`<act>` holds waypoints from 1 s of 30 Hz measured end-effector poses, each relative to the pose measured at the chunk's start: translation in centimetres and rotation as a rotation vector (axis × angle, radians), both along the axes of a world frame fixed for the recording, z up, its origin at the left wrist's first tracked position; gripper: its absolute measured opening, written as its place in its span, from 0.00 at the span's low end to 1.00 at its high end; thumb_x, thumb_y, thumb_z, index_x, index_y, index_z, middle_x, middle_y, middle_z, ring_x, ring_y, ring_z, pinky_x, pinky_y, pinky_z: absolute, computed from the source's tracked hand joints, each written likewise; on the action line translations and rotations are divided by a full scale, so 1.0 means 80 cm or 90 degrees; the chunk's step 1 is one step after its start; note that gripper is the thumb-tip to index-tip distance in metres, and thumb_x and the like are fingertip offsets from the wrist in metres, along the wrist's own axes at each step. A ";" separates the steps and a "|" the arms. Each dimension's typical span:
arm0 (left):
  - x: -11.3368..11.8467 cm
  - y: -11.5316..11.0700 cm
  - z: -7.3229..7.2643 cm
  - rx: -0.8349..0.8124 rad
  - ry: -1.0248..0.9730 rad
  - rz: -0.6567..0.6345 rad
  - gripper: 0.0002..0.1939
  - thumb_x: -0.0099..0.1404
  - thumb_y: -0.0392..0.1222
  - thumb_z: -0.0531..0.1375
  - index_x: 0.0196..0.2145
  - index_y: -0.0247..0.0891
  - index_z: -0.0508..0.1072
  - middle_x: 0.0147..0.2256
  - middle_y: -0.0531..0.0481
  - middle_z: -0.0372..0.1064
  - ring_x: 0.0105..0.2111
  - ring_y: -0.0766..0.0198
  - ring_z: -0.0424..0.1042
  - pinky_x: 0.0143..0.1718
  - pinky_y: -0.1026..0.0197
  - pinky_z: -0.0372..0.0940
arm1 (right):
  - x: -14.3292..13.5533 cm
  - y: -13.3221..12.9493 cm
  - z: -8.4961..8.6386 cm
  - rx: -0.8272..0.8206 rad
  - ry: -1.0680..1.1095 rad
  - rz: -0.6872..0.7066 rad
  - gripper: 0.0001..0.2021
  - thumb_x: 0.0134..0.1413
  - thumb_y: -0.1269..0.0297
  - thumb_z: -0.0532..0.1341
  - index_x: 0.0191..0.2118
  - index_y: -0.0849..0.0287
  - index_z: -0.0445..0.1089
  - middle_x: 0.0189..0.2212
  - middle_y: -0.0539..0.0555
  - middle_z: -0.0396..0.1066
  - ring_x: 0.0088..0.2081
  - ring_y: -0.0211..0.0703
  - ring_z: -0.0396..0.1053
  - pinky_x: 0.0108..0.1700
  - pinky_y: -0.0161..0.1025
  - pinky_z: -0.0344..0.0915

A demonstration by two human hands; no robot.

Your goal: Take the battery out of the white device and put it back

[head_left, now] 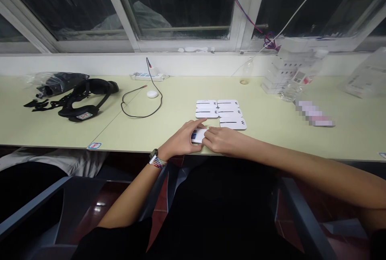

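A white card or small stack of cards [199,135] with a blue patch on its left part lies near the table's front edge. My left hand [182,139] curves around its left side, thumb below and fingers above. Against its right end, the bent fingers of my right hand [222,140] are pinched together and cover that end. Just beyond my hands, several white cards [230,112] lie in two columns, each with a black line and a W-like letter. The nearest of these, a lower right card [233,122], is close to my right knuckles.
To the left lie a black headset [87,97], a black cable [132,116] and a white round case [152,94]. A power strip [147,76] sits by the wall. At the right are stacked white boxes [276,75], a clear bottle [291,91] and a plastic bag [366,75].
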State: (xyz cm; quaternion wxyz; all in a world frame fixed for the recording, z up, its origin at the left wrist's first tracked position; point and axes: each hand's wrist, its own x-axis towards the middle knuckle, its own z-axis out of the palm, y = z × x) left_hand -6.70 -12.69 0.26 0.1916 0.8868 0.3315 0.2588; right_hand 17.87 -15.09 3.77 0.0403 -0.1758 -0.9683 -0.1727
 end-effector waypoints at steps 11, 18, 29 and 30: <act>0.000 0.002 -0.001 -0.028 -0.011 -0.003 0.50 0.59 0.34 0.68 0.76 0.47 0.59 0.64 0.39 0.72 0.63 0.43 0.74 0.67 0.38 0.68 | -0.004 0.001 -0.003 0.059 -0.028 0.007 0.15 0.68 0.85 0.53 0.45 0.62 0.73 0.38 0.61 0.80 0.40 0.53 0.78 0.43 0.47 0.75; 0.001 -0.001 -0.001 -0.035 -0.030 -0.005 0.51 0.61 0.35 0.68 0.78 0.51 0.56 0.63 0.41 0.71 0.63 0.44 0.72 0.67 0.39 0.69 | 0.005 0.002 -0.013 -0.083 0.097 -0.108 0.16 0.66 0.72 0.60 0.57 0.65 0.71 0.48 0.68 0.77 0.46 0.59 0.75 0.43 0.51 0.75; 0.000 -0.001 0.003 -0.042 -0.022 0.000 0.48 0.65 0.42 0.69 0.78 0.49 0.55 0.70 0.40 0.65 0.69 0.41 0.67 0.71 0.38 0.64 | 0.009 0.010 -0.016 -0.195 0.254 -0.166 0.19 0.63 0.66 0.67 0.58 0.63 0.73 0.47 0.64 0.76 0.47 0.56 0.73 0.47 0.48 0.72; 0.001 -0.002 0.004 -0.047 -0.025 -0.002 0.48 0.66 0.42 0.69 0.78 0.49 0.55 0.69 0.40 0.67 0.68 0.42 0.68 0.70 0.38 0.64 | 0.009 0.012 -0.019 -0.161 0.230 -0.148 0.15 0.64 0.66 0.65 0.54 0.64 0.74 0.45 0.64 0.77 0.45 0.55 0.72 0.46 0.48 0.71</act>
